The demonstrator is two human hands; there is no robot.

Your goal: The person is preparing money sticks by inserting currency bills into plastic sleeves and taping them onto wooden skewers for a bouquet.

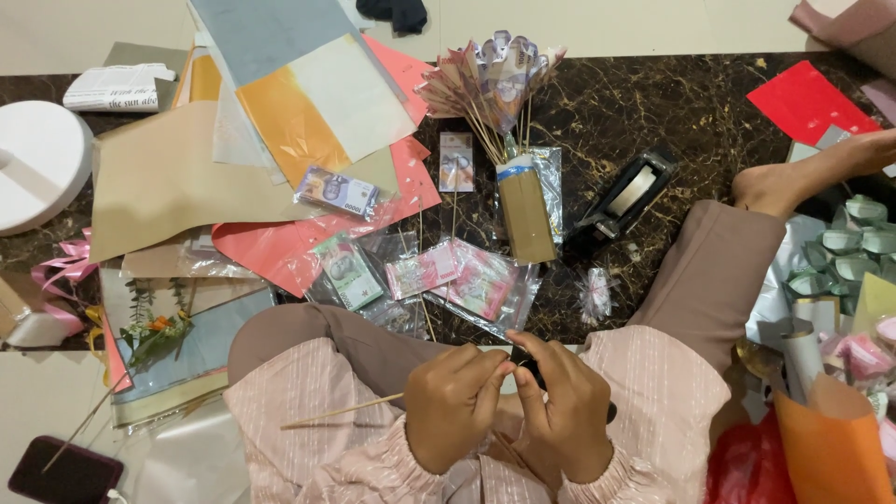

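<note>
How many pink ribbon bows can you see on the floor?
1. The pink bow lies at the left edge, beside the brown paper and below the white round block. Others may be hidden under the paper sheets.

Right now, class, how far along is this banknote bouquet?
Done: a bunch of folded banknotes on sticks stands in the brown paper tube. In hand: the left hand and right hand work at a thin wooden skewer. Left: loose banknotes in clear sleeves lie unfolded.
</note>
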